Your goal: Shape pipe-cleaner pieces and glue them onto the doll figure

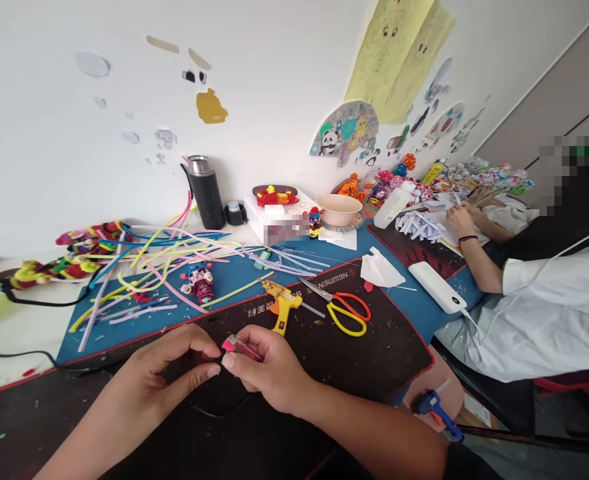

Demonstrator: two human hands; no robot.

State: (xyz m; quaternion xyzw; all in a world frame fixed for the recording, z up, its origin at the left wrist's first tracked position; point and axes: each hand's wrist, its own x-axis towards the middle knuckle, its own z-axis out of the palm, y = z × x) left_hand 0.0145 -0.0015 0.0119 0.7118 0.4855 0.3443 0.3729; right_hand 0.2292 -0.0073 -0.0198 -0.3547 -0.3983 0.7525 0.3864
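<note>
From the head view, I have my right hand (271,370) closed around what looks like a pink lighter (241,348), its top end facing the fingertips of my left hand (161,373). Thumb and forefinger of that left hand come together in a pinch just beside the lighter; whether anything small sits between them I cannot tell.

I read the step in hand as fine two-handed work at the lighter's tip, over the dark mat (384,353). I see no flame. The next move, as I judge it, calls for a steady left pinch, the right thumb sure of its place, and the lighter's top lined up without crowding the fingers.

Just beyond the right knuckles lies a yellow glue gun (287,310), and past it, farther to the right of the grip, scissors (331,299) with one red and one yellow handle. Ahead of the left hand I have a small fuzzy figure (201,283) and a loose spread of coloured stems (201,243). Well to the right of my grip, a co-worker's hands (461,220) are busy near paper strips (419,225).
</note>
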